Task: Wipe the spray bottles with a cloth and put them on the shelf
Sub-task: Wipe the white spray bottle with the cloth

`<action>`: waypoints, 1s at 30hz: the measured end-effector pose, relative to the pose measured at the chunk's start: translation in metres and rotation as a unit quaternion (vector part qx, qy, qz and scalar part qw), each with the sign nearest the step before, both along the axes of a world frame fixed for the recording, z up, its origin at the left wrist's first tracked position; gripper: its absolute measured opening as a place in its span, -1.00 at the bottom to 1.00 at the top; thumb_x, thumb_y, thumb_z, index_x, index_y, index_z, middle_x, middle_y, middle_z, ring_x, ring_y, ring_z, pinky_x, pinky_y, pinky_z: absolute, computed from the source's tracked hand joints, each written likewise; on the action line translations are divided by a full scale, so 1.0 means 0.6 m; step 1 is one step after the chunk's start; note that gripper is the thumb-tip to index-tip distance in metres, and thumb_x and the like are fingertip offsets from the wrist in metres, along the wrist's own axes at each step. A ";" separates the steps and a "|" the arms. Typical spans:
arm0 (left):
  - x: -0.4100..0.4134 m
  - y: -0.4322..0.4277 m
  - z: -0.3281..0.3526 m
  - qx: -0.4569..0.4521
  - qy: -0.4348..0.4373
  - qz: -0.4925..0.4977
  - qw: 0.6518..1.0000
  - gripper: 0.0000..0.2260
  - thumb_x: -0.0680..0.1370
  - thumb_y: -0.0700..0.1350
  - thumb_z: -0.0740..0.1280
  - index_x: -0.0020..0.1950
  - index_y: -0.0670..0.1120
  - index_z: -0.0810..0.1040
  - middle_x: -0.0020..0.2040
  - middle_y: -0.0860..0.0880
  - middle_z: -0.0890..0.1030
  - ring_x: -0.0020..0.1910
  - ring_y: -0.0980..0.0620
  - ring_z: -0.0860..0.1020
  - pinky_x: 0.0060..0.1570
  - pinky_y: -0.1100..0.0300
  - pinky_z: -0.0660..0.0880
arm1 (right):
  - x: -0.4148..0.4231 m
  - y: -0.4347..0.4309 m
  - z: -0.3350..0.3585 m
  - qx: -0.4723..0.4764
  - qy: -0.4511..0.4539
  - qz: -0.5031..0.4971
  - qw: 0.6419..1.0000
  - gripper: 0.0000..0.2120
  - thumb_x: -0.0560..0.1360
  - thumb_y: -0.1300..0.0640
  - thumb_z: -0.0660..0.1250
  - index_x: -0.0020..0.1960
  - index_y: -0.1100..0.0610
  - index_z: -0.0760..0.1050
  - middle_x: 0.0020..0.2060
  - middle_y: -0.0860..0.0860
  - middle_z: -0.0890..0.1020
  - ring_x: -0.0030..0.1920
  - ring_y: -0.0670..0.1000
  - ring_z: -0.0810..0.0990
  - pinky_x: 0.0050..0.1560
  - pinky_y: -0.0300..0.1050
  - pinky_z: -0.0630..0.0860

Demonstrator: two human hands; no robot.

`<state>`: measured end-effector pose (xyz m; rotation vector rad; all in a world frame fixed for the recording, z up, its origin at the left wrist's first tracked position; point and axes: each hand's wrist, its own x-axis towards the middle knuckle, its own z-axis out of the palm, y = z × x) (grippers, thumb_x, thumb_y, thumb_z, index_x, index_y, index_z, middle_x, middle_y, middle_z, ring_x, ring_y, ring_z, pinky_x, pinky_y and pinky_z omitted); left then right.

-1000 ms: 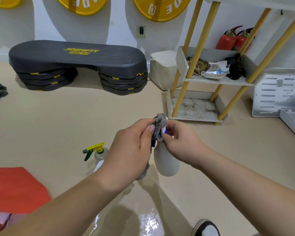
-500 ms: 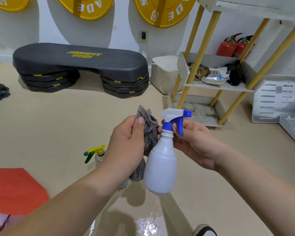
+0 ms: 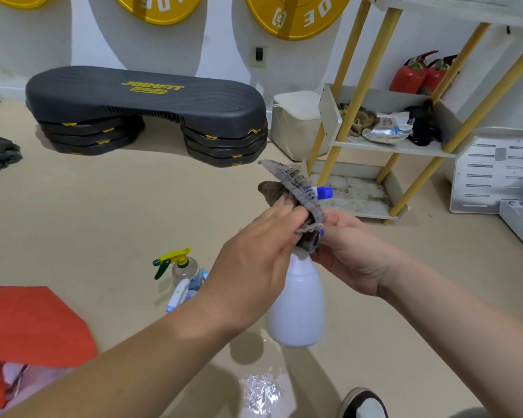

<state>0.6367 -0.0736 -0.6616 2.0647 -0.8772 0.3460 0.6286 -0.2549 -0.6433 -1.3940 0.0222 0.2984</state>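
Note:
A white spray bottle (image 3: 296, 309) with a blue nozzle hangs in mid-air at the centre. My right hand (image 3: 349, 251) grips its neck. My left hand (image 3: 254, 267) holds a grey cloth (image 3: 299, 197) and presses it over the bottle's spray head, so only the blue nozzle tip shows. On the floor to the left stands a clear spray bottle (image 3: 180, 265) with a yellow and green trigger, and another small bottle (image 3: 180, 292) lies beside it. The shelf (image 3: 396, 146), with yellow posts and white boards, stands at the back right.
A black step platform (image 3: 145, 101) sits against the far wall. A white stool (image 3: 296, 122) stands left of the shelf. The middle board holds clutter, with red fire extinguishers (image 3: 417, 75) behind. Red fabric (image 3: 31, 324) lies at the lower left. A wet patch (image 3: 263, 390) shines on the floor near my shoe.
My left hand brought the cloth back over the spray head, which was bare half a second ago. The bottle sits a little lower in my right hand's grip.

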 end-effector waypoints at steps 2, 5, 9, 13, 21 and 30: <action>0.006 0.005 -0.008 -0.016 0.017 0.027 0.999 -0.65 0.68 -0.12 0.18 0.44 -0.01 0.55 0.37 0.08 0.62 0.30 0.11 0.58 0.24 0.29 0.49 | -0.001 -0.002 0.000 0.017 0.006 -0.011 1.000 -0.85 0.53 0.21 0.36 0.02 0.13 0.71 -0.04 0.11 0.71 -0.03 0.05 0.67 0.12 -0.09 0.58; 0.026 0.013 -0.021 -0.044 0.177 0.120 0.976 -0.71 0.68 -0.02 0.15 0.18 -0.03 0.64 -0.03 -0.01 0.71 -0.08 -0.06 0.60 0.01 -0.03 0.56 | -0.003 -0.011 0.003 0.034 0.025 -0.027 0.999 -0.72 0.54 0.09 0.36 0.15 0.21 0.66 0.07 0.19 0.70 0.05 0.12 0.67 0.22 -0.01 0.59; 0.035 0.011 0.005 -0.146 0.281 0.198 0.928 -0.69 0.75 -0.03 0.15 -0.10 -0.07 0.56 -0.17 -0.12 0.63 -0.22 -0.01 0.52 -0.13 0.04 0.48 | -0.003 -0.010 0.004 -0.010 0.037 -0.039 0.999 -0.74 0.47 0.11 0.42 0.10 0.20 0.69 0.07 0.20 0.70 0.08 0.17 0.64 0.38 0.18 0.49; 0.011 0.004 0.051 -0.175 0.173 0.093 0.965 -0.74 0.76 -0.11 0.14 -0.04 0.05 0.55 -0.30 0.22 0.56 -0.38 0.24 0.47 -0.31 0.42 0.36 | -0.003 -0.005 0.000 -0.024 0.044 -0.023 0.998 -0.71 0.46 0.13 0.44 0.14 0.22 0.66 0.04 0.17 0.71 0.06 0.15 0.65 0.29 0.07 0.54; 0.028 -0.009 0.005 -0.040 -0.005 0.028 0.999 -0.63 0.70 -0.16 0.15 0.46 -0.08 0.54 0.32 -0.02 0.64 0.25 0.06 0.58 0.25 0.34 0.44 | -0.013 0.014 0.004 -0.052 0.044 0.015 0.998 -0.82 0.64 0.33 0.31 -0.03 0.17 0.66 -0.12 0.13 0.71 -0.08 0.02 0.68 0.03 -0.06 0.59; 0.041 0.000 0.019 -0.145 0.210 0.129 0.958 -0.74 0.76 -0.11 0.13 -0.06 0.03 0.53 -0.30 0.07 0.56 -0.34 0.19 0.48 -0.32 0.32 0.40 | -0.011 -0.001 -0.003 -0.066 0.067 0.032 0.995 -0.71 0.48 0.15 0.47 0.15 0.27 0.65 0.03 0.15 0.71 0.04 0.11 0.66 0.29 0.06 0.56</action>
